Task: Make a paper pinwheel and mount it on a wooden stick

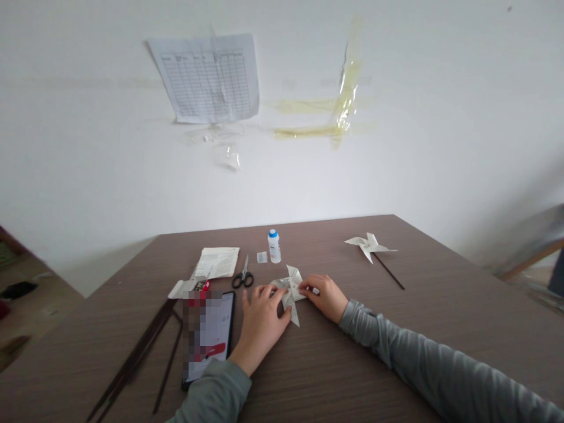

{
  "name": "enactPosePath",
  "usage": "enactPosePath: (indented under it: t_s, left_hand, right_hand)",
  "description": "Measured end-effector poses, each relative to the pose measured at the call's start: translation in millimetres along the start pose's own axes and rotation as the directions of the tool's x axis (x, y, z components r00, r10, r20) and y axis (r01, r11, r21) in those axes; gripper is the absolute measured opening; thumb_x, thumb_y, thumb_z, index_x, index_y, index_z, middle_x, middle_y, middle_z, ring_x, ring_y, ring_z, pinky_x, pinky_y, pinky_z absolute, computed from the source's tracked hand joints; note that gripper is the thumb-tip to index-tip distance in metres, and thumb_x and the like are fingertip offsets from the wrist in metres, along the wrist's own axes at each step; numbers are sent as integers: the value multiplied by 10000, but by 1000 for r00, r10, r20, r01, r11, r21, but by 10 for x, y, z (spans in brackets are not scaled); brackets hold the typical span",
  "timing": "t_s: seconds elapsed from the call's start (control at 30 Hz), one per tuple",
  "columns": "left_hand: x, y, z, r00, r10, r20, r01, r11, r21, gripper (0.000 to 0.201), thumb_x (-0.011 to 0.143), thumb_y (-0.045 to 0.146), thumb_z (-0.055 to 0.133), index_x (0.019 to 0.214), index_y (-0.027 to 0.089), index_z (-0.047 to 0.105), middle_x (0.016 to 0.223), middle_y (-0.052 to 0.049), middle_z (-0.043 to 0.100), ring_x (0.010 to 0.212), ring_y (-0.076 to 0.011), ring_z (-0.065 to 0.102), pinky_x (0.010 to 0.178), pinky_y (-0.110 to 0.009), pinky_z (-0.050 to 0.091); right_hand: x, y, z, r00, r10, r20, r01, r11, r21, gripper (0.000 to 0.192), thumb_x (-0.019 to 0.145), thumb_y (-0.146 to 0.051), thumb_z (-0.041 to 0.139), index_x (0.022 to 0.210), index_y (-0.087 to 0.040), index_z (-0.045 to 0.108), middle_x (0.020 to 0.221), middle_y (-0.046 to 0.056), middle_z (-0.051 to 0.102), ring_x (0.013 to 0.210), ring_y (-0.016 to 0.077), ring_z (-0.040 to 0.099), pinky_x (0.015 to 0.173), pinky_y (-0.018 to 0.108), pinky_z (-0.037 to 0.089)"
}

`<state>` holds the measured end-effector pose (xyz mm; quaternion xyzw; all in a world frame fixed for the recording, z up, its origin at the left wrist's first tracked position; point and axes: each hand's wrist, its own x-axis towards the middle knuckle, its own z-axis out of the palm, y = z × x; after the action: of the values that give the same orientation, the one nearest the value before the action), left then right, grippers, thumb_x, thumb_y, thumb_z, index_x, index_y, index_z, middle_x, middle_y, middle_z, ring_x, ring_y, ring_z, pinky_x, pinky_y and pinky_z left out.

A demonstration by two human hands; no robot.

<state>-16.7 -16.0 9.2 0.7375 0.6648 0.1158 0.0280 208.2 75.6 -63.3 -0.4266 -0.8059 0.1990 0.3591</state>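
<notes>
Head view: near the middle of a brown table (pixel 335 364), between both hands, a folded paper pinwheel (pixel 291 289). Left hand (pixel 263 314) spread, thumb and fingers apart, touching its left and lower blades. Right hand (pixel 328 295) pinched, thumb and fingertips together on its right side. Just beyond, a blue-capped white bottle (pixel 274 248), a small clear square (pixel 262 257) and black-handled scissors (pixel 243 278). To the left, printed pages (pixel 218 262), a phone (pixel 217 338) and long dark sticks (pixel 136 353); farther right, a second pinwheel (pixel 368 245) on a stick.

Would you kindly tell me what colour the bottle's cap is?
The cap is blue, in the head view.
</notes>
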Motion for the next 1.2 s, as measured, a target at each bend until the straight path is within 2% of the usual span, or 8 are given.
enactPosePath:
  t_s: [0.13,0.27,0.37,0.5,0.87,1.2]
  left_hand:
    - [6,-9,-8,1000,-7,-4,7,1000,1,419,1149,283,853,1542,363,971,1635,-122,922,1643,-456,763,1507,-797,503]
    - [16,-36,18,1000,11,-16,-12,1000,-20,459,1139,278,840,1575,358,956,1625,-137,923,1619,-466,762,1505,-832,482]
    - [25,-42,42,999,11,-34,-12,999,-34,471,1119,278,855,1571,365,957,1617,-140,920,1614,-473,758,1505,-844,473]
    - [33,-19,31,1000,6,-5,-6,1000,-29,536,1119,257,846,1639,352,935,1633,-156,903,1644,-486,749,1514,-855,465]
    - [46,48,-23,999,-10,52,10,1000,-1,585,1137,250,800,1680,430,922,1657,-149,864,1660,-474,723,1533,-862,436]
    - [48,57,-16,999,-13,50,14,1000,-10,613,1119,257,795,1683,464,918,1638,-135,857,1638,-468,716,1538,-862,416]
  right_hand:
    - [-50,-13,-12,999,-33,15,34,996,-87,150,1119,-256,918,1121,-377,1007,1185,100,1009,1123,375,970,1184,558,748]
    - [-99,-53,-24,997,-77,12,78,981,-179,201,1107,-174,931,1199,-326,1024,1207,108,1013,1158,366,970,1178,529,734]
    - [-103,-91,-35,998,-44,39,51,975,-215,218,1115,-155,937,1201,-331,1034,1224,108,1011,1173,366,960,1190,526,711]
    - [-93,-115,-34,998,-1,66,15,976,-218,241,1138,-151,927,1242,-331,1049,1247,113,1006,1207,371,948,1243,541,689]
    - [-116,27,47,992,-120,22,122,963,-242,144,1182,-246,939,1276,-286,1040,1191,103,1002,1156,318,944,1179,513,710]
    - [-109,10,24,993,-116,27,119,964,-240,165,1189,-268,920,1290,-305,1044,1182,101,1003,1137,320,941,1159,516,712]
